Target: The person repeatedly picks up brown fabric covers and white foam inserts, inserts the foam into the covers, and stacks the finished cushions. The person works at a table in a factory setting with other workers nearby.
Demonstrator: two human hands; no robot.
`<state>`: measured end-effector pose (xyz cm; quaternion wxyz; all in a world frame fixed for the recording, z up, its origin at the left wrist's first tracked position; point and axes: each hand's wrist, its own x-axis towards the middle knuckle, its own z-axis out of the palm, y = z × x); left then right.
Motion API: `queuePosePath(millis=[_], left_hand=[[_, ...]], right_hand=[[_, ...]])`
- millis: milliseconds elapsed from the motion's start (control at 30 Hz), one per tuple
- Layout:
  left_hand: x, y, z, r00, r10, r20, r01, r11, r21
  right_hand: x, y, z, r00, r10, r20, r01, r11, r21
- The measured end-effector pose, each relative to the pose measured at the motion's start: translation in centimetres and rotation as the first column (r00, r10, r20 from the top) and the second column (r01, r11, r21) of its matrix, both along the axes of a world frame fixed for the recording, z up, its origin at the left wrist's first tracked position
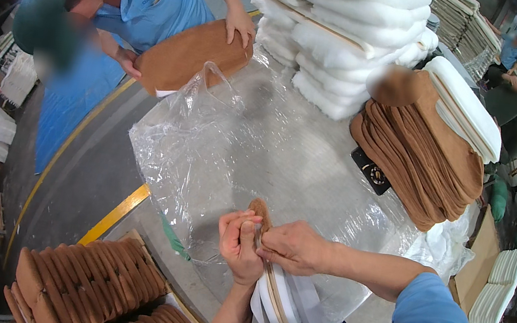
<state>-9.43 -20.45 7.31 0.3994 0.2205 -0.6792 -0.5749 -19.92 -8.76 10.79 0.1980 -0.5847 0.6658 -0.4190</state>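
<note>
Close to my body, a long padded panel (284, 300) stands on its edge, with white layers, a tan strip along the rim and a brown fabric cover (259, 206) at its far tip. My left hand (238, 243) is closed round the cover near that tip, thumb on top. Right beside it, my right hand (295, 246) pinches the cover's edge against the panel; its fingertips are partly hidden. The panel's near end runs back against my shirt. Underneath lies a table covered with clear plastic sheet (233, 151).
Across the table, a co-worker holds a brown panel (194, 56). Tall white padding (344, 48) is stacked at the back, and brown covers (414, 157) lie at the right beside a black phone-like object (371, 171). Brown padded pieces (86, 279) fill a container at lower left.
</note>
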Motion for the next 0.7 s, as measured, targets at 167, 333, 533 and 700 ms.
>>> queuePosePath(millis=[167, 333, 533, 700], left_hand=[[1.4, -0.1, 0.0, 1.000, -0.002, 0.003, 0.002, 1.000, -0.021], [2.4, -0.1, 0.0, 1.000, 0.017, -0.001, -0.017, 1.000, -0.026], [2.2, -1.3, -0.7, 0.999, 0.041, 0.009, -0.041, 0.999, -0.012], [2.1, -1.3, -0.6, 0.998, 0.056, 0.000, -0.056, 0.998, -0.008]], right_hand=[[1.0, 0.0, 0.4, 1.000, 0.017, 0.009, -0.016, 1.000, -0.020], [1.5, 0.3, 0.5, 0.997, 0.065, 0.038, -0.067, 0.997, 0.036], [-2.0, -0.5, -2.9, 0.843, -0.076, 0.533, 0.072, 0.997, 0.028], [-2.3, -6.4, -4.5, 0.538, -0.064, 0.840, 0.120, 0.993, -0.001]])
